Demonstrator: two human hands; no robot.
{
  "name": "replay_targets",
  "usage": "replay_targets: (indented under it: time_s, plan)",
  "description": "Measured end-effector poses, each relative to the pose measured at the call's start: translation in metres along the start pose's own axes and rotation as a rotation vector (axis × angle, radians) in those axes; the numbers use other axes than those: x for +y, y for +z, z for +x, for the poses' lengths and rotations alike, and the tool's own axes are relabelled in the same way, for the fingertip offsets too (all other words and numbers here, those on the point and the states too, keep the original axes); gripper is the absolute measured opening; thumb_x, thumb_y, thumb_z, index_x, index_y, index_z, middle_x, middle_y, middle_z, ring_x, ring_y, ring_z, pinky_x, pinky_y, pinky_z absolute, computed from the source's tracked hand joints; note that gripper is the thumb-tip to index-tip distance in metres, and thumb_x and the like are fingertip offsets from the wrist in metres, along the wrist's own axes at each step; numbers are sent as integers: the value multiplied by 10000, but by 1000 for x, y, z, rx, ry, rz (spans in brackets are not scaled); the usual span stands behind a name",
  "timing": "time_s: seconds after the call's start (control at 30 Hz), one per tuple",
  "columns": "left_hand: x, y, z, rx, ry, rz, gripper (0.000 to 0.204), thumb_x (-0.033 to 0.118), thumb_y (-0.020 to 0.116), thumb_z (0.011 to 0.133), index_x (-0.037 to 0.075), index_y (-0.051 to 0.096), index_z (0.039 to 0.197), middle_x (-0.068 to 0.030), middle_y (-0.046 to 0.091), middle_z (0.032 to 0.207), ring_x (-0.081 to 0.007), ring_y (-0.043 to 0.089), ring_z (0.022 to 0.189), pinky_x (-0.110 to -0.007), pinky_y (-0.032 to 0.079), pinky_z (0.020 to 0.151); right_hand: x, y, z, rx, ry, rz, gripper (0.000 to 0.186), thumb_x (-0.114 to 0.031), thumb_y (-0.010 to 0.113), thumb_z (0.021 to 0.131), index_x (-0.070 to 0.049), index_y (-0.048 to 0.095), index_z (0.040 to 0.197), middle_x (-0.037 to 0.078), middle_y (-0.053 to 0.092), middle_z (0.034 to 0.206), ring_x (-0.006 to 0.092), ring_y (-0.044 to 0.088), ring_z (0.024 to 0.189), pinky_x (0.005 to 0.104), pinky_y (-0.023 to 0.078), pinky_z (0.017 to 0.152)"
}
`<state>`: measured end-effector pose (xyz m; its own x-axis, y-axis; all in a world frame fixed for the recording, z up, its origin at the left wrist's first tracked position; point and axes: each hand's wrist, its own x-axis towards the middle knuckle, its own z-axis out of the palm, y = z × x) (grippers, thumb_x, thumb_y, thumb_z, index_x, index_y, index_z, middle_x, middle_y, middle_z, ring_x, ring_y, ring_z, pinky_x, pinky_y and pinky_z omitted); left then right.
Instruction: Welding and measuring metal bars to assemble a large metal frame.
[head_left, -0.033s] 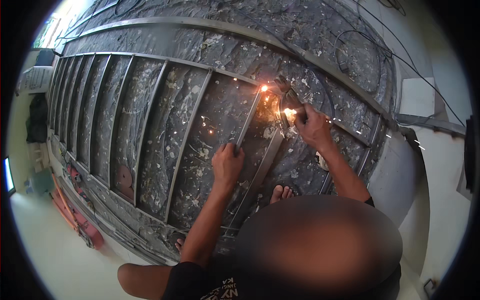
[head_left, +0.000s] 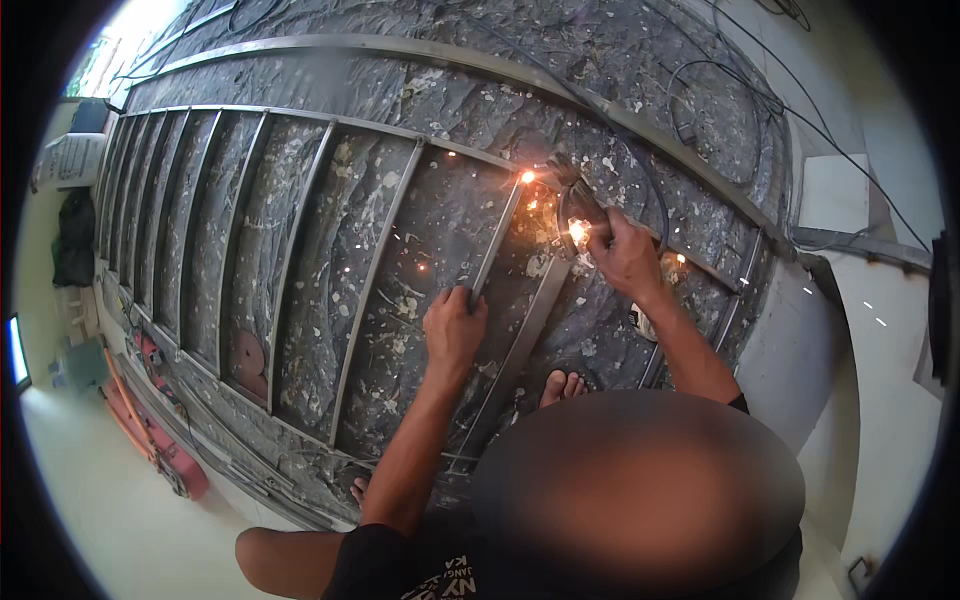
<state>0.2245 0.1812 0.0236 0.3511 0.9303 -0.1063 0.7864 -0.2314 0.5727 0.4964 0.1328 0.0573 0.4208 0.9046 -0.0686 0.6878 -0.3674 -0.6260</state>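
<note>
A long metal frame with thin crossbars, like a ladder or grille, lies on the dark floor; its upper rail (head_left: pixel 370 128) runs toward my right hand. My left hand (head_left: pixel 455 325) is closed around the lower part of a slanting crossbar (head_left: pixel 497 240). That bar's far end meets the rail at a bright glowing spot throwing sparks. Beside this spot, my right hand (head_left: pixel 628 258) grips a dark welding electrode holder (head_left: pixel 582 203). A second bright glow shows on its near side, and glare hides its detail.
A wider metal bar (head_left: pixel 540 308) lies right of my left hand. Beyond the frame stretches a long rail (head_left: pixel 450 60), with a black cable (head_left: pixel 655 190) near the holder. Red and orange tools (head_left: pixel 165 450) lie at lower left. A bare foot (head_left: pixel 563 386) is close by.
Sparks have scattered to different places, some farther right. The glow by the holder has shifted slightly in shape. Both hands stay almost still.
</note>
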Motion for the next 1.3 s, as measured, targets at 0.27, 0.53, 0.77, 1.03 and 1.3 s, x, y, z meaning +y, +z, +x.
replay_targets:
  time_s: [0.27,0.53,0.77,1.03,1.3]
  plan:
    - [1,-6,0,-51,-10,-7,183,191,674,767,26,639,837,-197,632,842,-414,630,775,-498,506,708,-1,4,-3,-26,-34,38,224,-144,640,854,15,551,983,261,629,778,447,635,739,475,478,610]
    - [2,-6,0,-73,-22,0,189,172,681,757,19,654,865,-193,639,863,-407,634,784,-490,510,710,5,7,-1,-86,10,30,235,-137,647,844,20,549,989,261,637,765,440,642,729,468,485,607]
    - [2,-7,0,-74,-21,14,184,168,683,752,22,651,860,-188,636,856,-403,633,780,-487,511,707,1,13,2,-71,-19,7,260,-144,655,837,20,545,1007,261,637,752,444,641,725,479,485,616]
    - [0,-5,-1,-57,-3,-4,189,170,690,752,14,637,845,-187,626,851,-399,630,780,-487,508,705,0,13,4,-102,-15,10,259,-144,648,840,27,539,1002,275,626,742,456,633,723,488,480,615]
    - [2,-6,-2,-141,-110,28,263,240,714,773,27,694,927,-210,680,871,-391,663,790,-439,524,709,-8,7,6,-182,31,-37,314,-81,636,801,34,507,1063,319,634,806,505,614,819,570,473,703]
